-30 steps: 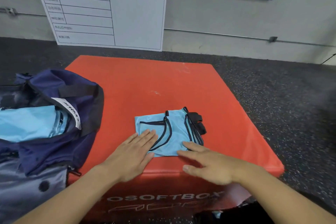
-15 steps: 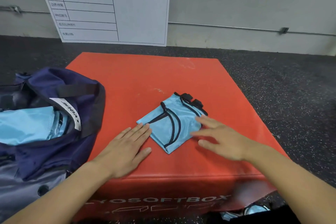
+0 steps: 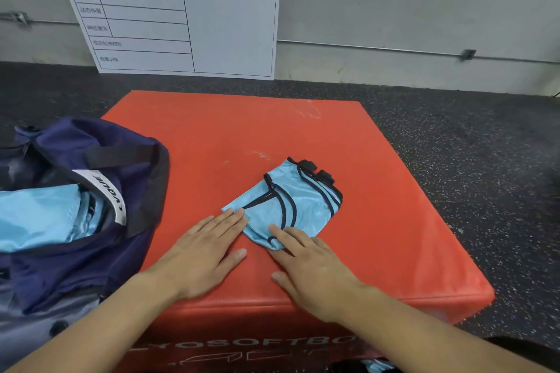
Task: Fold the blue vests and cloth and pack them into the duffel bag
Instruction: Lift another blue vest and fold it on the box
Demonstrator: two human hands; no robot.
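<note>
A folded light-blue vest (image 3: 300, 206) with black trim lies turned at an angle on the red soft box (image 3: 242, 136). My left hand (image 3: 203, 248) lies flat on the box, fingertips touching the vest's left corner. My right hand (image 3: 312, 266) lies flat too, its fingers resting on the vest's near corner. The navy duffel bag (image 3: 78, 221) stands open at the left against the box, with light-blue fabric (image 3: 39, 215) inside it.
A white board (image 3: 188, 9) with a printed table leans on the grey wall behind the box. Dark speckled floor (image 3: 469, 160) surrounds the box. A scrap of light-blue cloth (image 3: 375, 366) shows at the bottom edge, below the box front.
The vest has been turned from square to diagonal on the box. My right hand moved from the vest's right side to its near corner. My left hand stayed at the left corner.
</note>
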